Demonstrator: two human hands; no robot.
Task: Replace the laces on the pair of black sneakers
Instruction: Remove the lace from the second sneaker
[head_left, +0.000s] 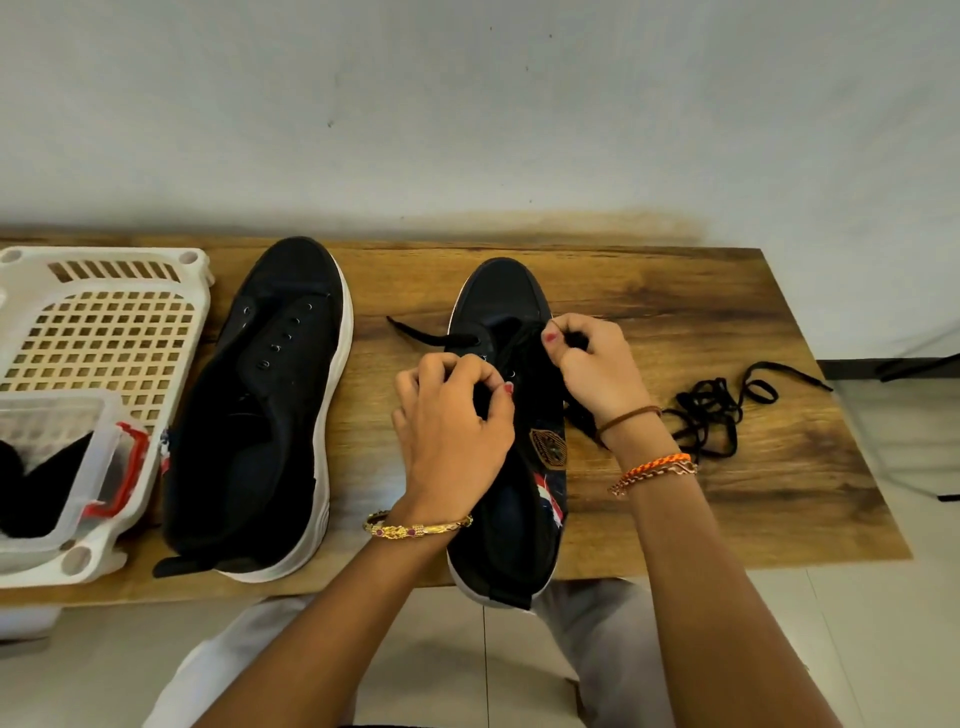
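Two black sneakers with white soles lie on the wooden table (675, 312), toes toward the wall. The left sneaker (260, 415) has bare eyelets and no lace. Over the right sneaker (511, 493) both hands work. My left hand (452, 415) has curled fingers pinching the shoe's eyelet flap. My right hand (592, 364) pinches a black lace (431, 335) at the upper eyelets; one end of it trails left across the shoe onto the table. A loose black lace (722, 410) lies tangled on the table to the right.
A white perforated plastic basket (109, 322) stands at the table's left end, holding a clear lidded box with red clips (78, 467) and something black inside. A wall runs behind the table. The right shoe's heel hangs over the table's front edge.
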